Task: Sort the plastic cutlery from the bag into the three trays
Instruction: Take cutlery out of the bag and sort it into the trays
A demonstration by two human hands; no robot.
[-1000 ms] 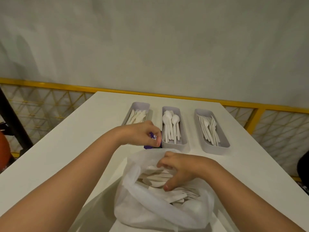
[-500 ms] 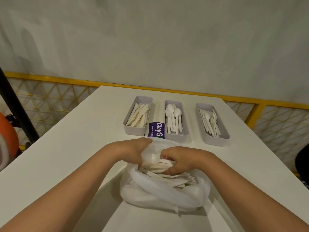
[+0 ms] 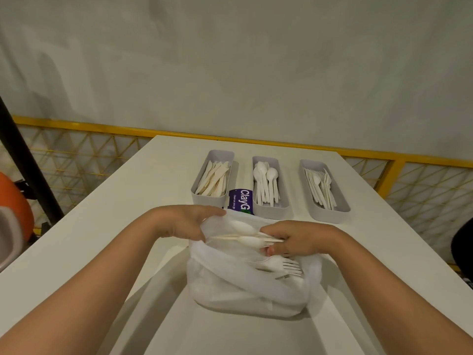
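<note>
A white plastic bag [image 3: 245, 290] of cutlery sits on the white table [image 3: 128, 226] in front of me. My left hand [image 3: 189, 221] holds the bag's left rim. My right hand [image 3: 294, 238] grips a small bunch of white spoons [image 3: 245, 235] lying across the bag's mouth. Forks [image 3: 281, 267] show inside the bag below that hand. Beyond stand three grey trays: the left tray [image 3: 207, 199] with knives, the middle tray [image 3: 271, 212] with spoons, the right tray [image 3: 343, 208] with forks and one spoon.
A purple label [image 3: 242, 201] lies between the left and middle trays. A yellow mesh railing [image 3: 76, 160] runs behind the table against a grey wall. An orange object [image 3: 12, 208] and a black pole [image 3: 28, 162] stand at the left.
My left hand came back from the purple label to the bag's rim. My right hand has drawn a bunch of spoons up out of the bag.
</note>
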